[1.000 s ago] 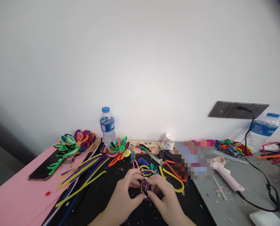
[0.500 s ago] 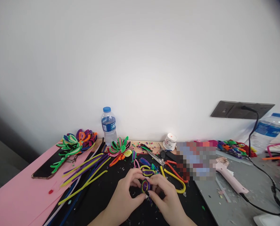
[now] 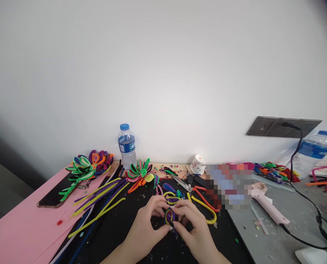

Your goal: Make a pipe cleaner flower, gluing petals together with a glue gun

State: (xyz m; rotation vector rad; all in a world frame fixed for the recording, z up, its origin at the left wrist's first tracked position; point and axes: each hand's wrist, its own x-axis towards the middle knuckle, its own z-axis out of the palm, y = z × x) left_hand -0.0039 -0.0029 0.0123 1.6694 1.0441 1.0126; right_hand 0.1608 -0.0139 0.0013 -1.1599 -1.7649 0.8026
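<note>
Between my two hands is a small looped piece of pipe cleaners [image 3: 169, 216] in purple, yellow and green. My left hand [image 3: 148, 222] pinches it from the left, thumb below and fingers above. From the other side my right hand [image 3: 192, 223] grips it with thumb and bent fingers. A small black bit shows at the right thumb tip; I cannot make out what it is. Just beyond my fingers lie more pipe-cleaner loops [image 3: 171, 190] in purple, blue and yellow. Orange-handled scissors [image 3: 200, 192] and a bent yellow pipe cleaner [image 3: 207, 209] lie beyond my right hand.
Loose pipe cleaners [image 3: 103, 201] and a phone [image 3: 53, 194] lie left. Pipe-cleaner flowers [image 3: 141, 172] sit near a water bottle [image 3: 127, 146]. A paper cup [image 3: 198, 165] stands by the wall. At right are a corded pink glue gun [image 3: 270, 207] and another bottle [image 3: 313, 154].
Both hands keep their hold on the looped pipe cleaners, with only a very slight shift of the fingers. The view has tilted a touch; nothing else has moved.
</note>
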